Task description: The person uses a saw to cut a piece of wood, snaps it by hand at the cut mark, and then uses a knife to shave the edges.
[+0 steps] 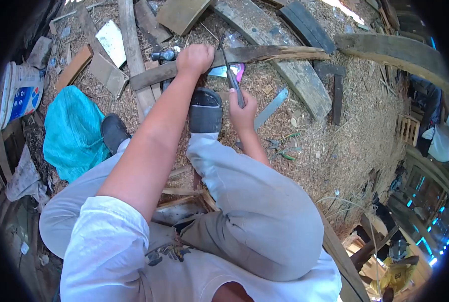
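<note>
My left hand [195,59] is closed over a long, worn strip of wood [257,53] that lies crosswise in front of my feet. The strip's right end looks splintered. In my right hand [242,111] is a slim dark hand tool [231,78], its thicker end in my fingers and its narrow end reaching across the strip. I cannot make out its exact kind. Just left of my left hand, a hammer head [164,55] shows, the rest of it hidden. My shoe [206,113] is below the strip, between my hands.
Planks [285,53] and offcuts lie over the shaving-covered ground. A saw blade [271,108] and green-handled pliers [286,152] are to the right. On the left are a teal sack [75,133] and a white bucket [20,93]. Another person in yellow [398,276] is at lower right.
</note>
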A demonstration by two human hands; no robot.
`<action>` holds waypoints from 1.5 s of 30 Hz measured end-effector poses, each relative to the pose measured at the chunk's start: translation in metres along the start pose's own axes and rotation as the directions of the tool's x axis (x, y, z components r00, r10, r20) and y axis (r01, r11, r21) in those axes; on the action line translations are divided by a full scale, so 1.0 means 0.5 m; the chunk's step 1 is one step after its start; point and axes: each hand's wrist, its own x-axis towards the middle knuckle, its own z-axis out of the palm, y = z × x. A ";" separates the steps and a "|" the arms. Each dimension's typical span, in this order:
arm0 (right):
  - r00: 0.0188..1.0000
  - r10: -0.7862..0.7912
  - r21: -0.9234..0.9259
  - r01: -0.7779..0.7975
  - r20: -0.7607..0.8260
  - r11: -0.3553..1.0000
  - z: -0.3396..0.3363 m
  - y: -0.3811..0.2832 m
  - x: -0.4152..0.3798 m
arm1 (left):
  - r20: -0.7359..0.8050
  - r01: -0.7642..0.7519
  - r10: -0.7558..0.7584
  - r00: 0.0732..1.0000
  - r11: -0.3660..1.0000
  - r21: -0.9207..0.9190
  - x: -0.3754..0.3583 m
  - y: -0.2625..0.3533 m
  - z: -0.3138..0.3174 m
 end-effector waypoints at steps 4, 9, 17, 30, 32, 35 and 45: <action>0.994 -0.076 0.023 0.078 -0.079 0.997 -0.017 0.026 -0.108 | -0.051 -0.029 0.031 0.998 0.999 0.030 0.020 0.005 -0.012; 0.995 -0.092 -0.043 0.091 -0.027 0.995 0.004 -0.013 -0.002 | -0.042 -0.053 0.053 0.998 0.999 0.002 0.008 0.010 -0.021; 0.996 -0.044 0.073 0.049 -0.074 0.996 -0.020 0.021 -0.106 | -0.094 -0.035 0.037 0.995 0.999 0.023 0.014 0.007 -0.007; 0.997 -0.072 0.026 0.073 -0.011 0.997 0.001 0.006 -0.014 | -0.075 -0.033 0.034 0.997 0.999 0.005 0.002 0.014 -0.022; 0.999 -0.016 0.018 0.015 0.045 1.000 0.004 0.002 0.002 | -0.077 -0.069 0.070 0.995 0.997 0.015 -0.003 0.011 -0.018; 0.999 -0.021 0.051 0.023 -0.045 0.998 -0.024 0.063 -0.118 | -0.114 -0.056 0.060 0.992 0.998 0.033 0.014 0.006 0.005; 0.998 -0.044 0.016 0.044 -0.046 0.999 -0.014 0.079 -0.093 | -0.114 -0.017 0.016 0.993 1.000 -0.010 0.018 0.001 0.008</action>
